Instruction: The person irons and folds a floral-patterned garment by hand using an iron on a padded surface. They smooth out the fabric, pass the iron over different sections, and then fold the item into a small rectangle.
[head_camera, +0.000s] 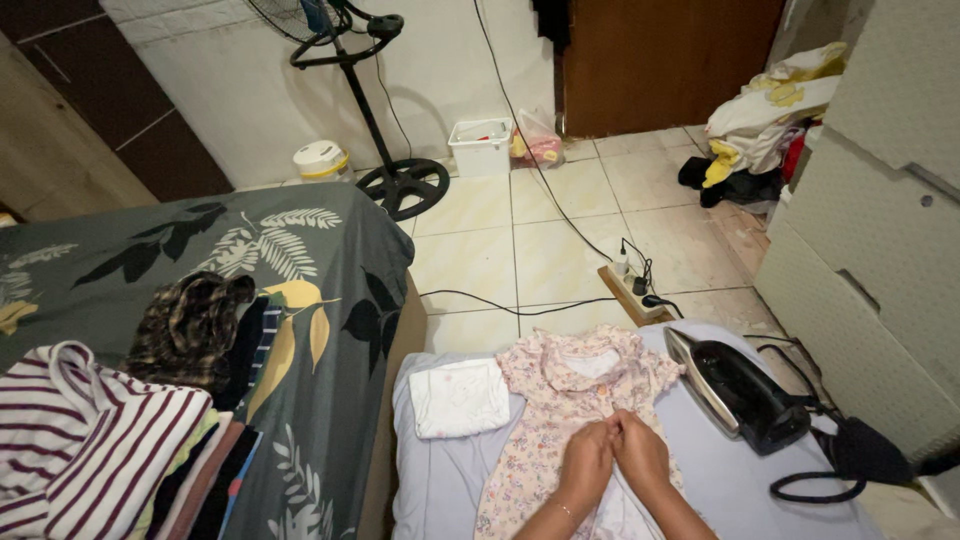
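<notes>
The left hand (585, 462) and right hand (640, 455) meet, fingertips pinching the front of the floral shirt (560, 420) (spread collar-up on the grey ironing pad (700, 450)). Just left of the shirt lies 1 folded white cloth (459, 397); right of it rests the black iron (735, 392). Beyond the shirt's collar sits a power strip (635, 290).

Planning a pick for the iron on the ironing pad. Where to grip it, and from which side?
Grip the black iron by its handle, the dark bar along its top, coming from above and from the right. It lies tilted, with the shiny soleplate facing left toward the floral garment, so that side is best avoided. Its cord loops off at the lower right; keep the fingers clear of it. Both hands are on the garment.
</notes>
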